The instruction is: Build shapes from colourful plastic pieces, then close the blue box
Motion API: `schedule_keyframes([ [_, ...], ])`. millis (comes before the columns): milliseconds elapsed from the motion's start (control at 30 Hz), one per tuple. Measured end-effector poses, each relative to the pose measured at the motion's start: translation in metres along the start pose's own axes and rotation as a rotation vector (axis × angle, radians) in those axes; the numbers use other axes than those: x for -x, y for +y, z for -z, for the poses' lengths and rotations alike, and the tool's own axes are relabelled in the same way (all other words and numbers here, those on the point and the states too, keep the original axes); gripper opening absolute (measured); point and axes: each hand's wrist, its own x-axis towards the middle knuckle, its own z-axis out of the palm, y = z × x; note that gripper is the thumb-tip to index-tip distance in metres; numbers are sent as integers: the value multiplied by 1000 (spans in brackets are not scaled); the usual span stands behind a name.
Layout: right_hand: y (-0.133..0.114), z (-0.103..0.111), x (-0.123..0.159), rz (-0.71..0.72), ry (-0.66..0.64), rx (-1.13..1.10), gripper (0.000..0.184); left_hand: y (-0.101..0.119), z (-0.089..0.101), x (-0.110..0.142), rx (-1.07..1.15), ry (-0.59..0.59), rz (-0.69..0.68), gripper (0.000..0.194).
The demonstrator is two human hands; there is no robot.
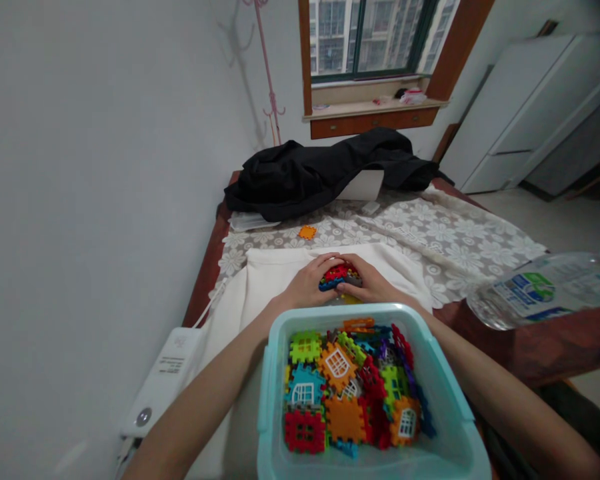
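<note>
Both my hands are closed around a small cluster of interlocking plastic blocks [338, 276], red and blue on top, held over a white cloth [260, 280]. My left hand [307, 283] grips its left side. My right hand [373, 283] grips its right side. Just in front of me stands a light blue plastic bin [270, 380] filled with several coloured building tiles [350, 393], some with white window shapes. A single orange tile [307, 232] lies farther away on the lace tablecloth [430, 233].
A black jacket [325, 170] lies across the far end of the table. A clear plastic water bottle [540, 293] lies at the right. A white power adapter [163, 383] with a cable sits at the left edge, by the wall. A window and white cabinets stand behind.
</note>
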Motion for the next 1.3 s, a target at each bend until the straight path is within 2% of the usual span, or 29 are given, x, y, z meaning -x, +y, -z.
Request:
schedule_keyframes([
  [300, 6, -2, -1, -11, -14, -22, 67, 3, 2, -2, 3, 8, 4, 59],
  [1300, 2, 0, 1, -34, -19, -6, 66, 5, 3, -1, 11, 11, 2, 56],
])
